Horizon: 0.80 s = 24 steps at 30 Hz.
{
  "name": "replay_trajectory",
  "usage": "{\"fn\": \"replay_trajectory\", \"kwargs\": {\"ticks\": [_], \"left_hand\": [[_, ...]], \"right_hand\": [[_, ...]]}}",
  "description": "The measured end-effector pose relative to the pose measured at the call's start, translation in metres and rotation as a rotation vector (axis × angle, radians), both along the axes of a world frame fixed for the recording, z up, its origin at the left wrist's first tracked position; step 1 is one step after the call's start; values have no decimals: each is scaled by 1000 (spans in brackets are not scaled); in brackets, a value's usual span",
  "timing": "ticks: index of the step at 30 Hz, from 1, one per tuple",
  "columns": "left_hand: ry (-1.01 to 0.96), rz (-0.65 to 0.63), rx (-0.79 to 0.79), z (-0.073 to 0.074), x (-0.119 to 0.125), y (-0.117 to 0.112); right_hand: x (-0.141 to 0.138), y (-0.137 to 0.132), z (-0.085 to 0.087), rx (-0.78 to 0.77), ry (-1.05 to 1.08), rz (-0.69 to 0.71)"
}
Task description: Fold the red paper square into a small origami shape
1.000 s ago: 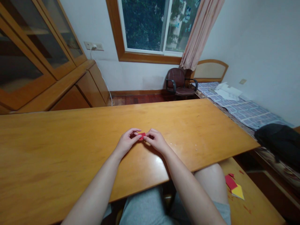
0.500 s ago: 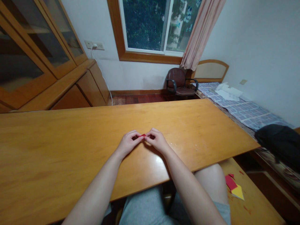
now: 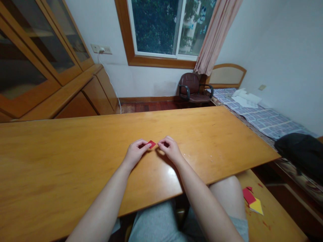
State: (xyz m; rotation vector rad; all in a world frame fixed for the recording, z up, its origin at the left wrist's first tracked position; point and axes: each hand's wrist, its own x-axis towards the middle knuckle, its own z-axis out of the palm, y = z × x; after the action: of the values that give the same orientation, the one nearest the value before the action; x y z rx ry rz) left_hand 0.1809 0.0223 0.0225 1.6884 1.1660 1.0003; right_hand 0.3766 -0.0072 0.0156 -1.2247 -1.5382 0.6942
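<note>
A small red piece of paper (image 3: 151,144) is at the middle of the long wooden table (image 3: 75,148). My left hand (image 3: 135,153) pinches its left edge between thumb and fingers. My right hand (image 3: 170,149) sits just to the right of the paper with its fingers curled in; a narrow gap shows between its fingertips and the paper, and I see nothing in them. Both forearms reach in from the near edge of the table.
Red and yellow paper sheets (image 3: 252,201) lie on a low wooden bench at the lower right. A bed (image 3: 262,117) with a dark bag (image 3: 300,151) runs along the right wall. A brown chair (image 3: 191,88) stands under the window; cabinets (image 3: 42,67) line the left.
Both hands held the red paper together before. Now my right hand has come off it and moved slightly right, and the paper shows as a small flat shape at my left fingertips.
</note>
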Motion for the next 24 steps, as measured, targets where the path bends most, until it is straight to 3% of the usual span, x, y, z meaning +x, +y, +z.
{"fn": "replay_trajectory", "kwargs": {"ticks": [9,24], "left_hand": [[49,-47,-9,2,4,0],[-52,44,-28,0,1,3]], "right_hand": [[-2,-2,6,-4,-80,87],[1,-2,2,-21,18,-13]]}}
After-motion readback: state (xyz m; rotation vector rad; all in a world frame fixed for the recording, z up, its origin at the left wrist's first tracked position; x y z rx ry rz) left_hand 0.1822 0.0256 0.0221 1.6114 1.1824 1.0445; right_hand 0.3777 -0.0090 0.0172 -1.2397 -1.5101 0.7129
